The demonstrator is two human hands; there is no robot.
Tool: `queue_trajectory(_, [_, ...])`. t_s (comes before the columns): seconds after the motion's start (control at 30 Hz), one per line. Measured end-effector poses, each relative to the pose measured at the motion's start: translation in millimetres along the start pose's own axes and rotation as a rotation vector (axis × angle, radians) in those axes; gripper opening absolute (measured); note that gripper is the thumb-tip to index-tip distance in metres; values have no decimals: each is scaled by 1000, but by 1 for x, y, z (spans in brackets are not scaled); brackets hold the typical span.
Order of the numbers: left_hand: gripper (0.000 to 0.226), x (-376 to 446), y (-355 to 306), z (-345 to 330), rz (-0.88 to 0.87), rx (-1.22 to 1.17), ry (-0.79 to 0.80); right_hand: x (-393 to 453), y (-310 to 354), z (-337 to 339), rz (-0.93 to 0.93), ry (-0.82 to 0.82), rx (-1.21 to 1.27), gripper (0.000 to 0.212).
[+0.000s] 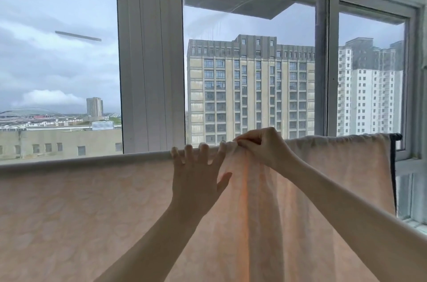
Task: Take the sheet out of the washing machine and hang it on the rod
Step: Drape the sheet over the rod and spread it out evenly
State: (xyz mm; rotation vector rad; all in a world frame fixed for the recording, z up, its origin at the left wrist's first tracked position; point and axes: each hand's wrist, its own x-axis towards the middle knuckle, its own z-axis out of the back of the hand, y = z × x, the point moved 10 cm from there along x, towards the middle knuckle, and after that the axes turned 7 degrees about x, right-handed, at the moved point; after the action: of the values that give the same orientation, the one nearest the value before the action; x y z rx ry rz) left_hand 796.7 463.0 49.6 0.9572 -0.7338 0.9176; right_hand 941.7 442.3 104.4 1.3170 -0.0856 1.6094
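Hanging over the rod (395, 136), the pale peach sheet (92, 212) fills the lower half of the head view, draped from the left edge almost to the rod's dark right end, which pokes out just past the cloth. Along the left stretch the fabric lies smooth over the rod; near the middle it is bunched into vertical folds that fall below the hands.

The left hand (196, 180) is raised flat against the sheet, its grip spread, four fingertips (188, 148) hooked over the top of the covered rod and the thumb splayed out to the right, holding nothing closed.

Just beside it to the right, the right hand (263, 145) reaches in from the lower right with the forearm crossing the cloth. Its grip is pressed together, pinching a small gathered fold of the sheet at the rod's top line, almost touching the left hand's little finger.

Behind the rod stands a window (151, 62) with pale frames; through it show tall apartment blocks (249, 87) and a cloudy sky.
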Motion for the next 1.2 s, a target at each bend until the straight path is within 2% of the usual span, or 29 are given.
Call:
queue_trajectory(0.13, [68,-4,5,3,-4,-3,-27,2,8,-1,-22,149,14,19])
queue_trajectory(0.27, [69,-5,10,6,23,-57,-58,5,5,5,-71,294,-205,24])
queue_trajectory(0.33, [69,-5,8,7,28,-74,-60,6,4,6,-76,318,-275,21])
queue_trajectory(0.57, [69,-8,6,11,12,-68,-73,1,18,13,78,82,-426,16])
queue_trajectory(0.7, [69,-9,7,9,-5,-55,-75,6,6,54,-5,-111,-462,18])
queue_trajectory(0.9, [74,-6,-2,6,-11,-38,-67,-9,-15,60,-54,-38,-421,17])
queue_trajectory(1.07, [74,4,-9,9,3,-49,-7,-14,-19,69,-52,-49,-338,16])
queue_trajectory(1.2, [75,12,-34,12,-63,-82,7,-16,-20,72,-50,-84,-301,15])
